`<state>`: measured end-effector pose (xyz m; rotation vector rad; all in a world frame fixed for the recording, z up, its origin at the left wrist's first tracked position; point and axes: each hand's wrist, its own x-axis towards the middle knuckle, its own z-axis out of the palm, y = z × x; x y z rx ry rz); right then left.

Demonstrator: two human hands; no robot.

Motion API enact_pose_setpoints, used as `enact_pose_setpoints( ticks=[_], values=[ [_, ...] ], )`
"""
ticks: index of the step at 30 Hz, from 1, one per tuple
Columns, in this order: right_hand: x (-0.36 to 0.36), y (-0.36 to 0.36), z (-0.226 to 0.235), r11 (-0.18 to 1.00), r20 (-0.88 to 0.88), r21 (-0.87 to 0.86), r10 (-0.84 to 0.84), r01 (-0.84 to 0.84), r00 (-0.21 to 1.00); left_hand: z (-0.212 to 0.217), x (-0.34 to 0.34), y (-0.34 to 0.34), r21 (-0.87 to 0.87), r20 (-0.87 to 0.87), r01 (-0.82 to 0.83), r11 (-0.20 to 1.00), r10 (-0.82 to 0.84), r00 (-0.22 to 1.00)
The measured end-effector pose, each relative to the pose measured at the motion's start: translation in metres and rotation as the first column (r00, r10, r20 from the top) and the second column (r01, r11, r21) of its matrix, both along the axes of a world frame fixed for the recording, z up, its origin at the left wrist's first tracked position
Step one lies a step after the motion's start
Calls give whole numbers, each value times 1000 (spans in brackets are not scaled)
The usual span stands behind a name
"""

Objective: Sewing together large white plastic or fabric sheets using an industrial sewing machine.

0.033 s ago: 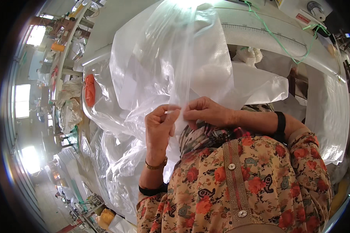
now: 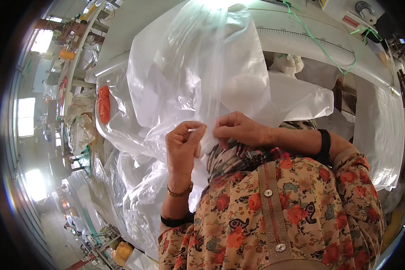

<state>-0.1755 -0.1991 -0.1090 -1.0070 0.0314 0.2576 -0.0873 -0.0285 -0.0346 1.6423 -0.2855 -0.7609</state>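
The clear plastic bag (image 2: 198,67), thin, glossy and creased, hangs raised in front of the person's chest above the white worktable (image 2: 301,40), and nothing shows inside it. The left hand (image 2: 182,146) and the right hand (image 2: 240,130) both pinch its lower edge with fingertips closed, close together. More crumpled clear sheeting (image 2: 130,198) lies heaped at the left, by an orange bundle (image 2: 104,104); nothing has shifted since the earlier frame

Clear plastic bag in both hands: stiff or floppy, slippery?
Likely floppy: the clear plastic bag creases and drapes above the left hand and right hand. Probably light, since fingertip pinches hold it up. Glossy film suggests it may slip.
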Motion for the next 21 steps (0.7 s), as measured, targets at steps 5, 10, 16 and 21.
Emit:
enact_pose_setpoints(
  ticks=[5, 10, 16, 21],
  values=[
    [1, 1, 1, 992, -116, -123, -31, 17, 993, 0, 0, 5, -85, 14, -62, 994, 63, 998],
    [-10, -7, 25, 844, 111, -516, -102, 145, 989, -1, -5, 4, -127, -13, -58, 990, 57, 998],
    [-49, -59, 39, -98, 732, -670, -252, 735, 633, 11, -14, 0, -64, 256, 49, 997, -31, 966],
    [-72, -58, 15, 408, 126, -758, -674, 509, 728, 21, -25, -16, -52, 347, 218, 975, -187, 919]
  ],
)
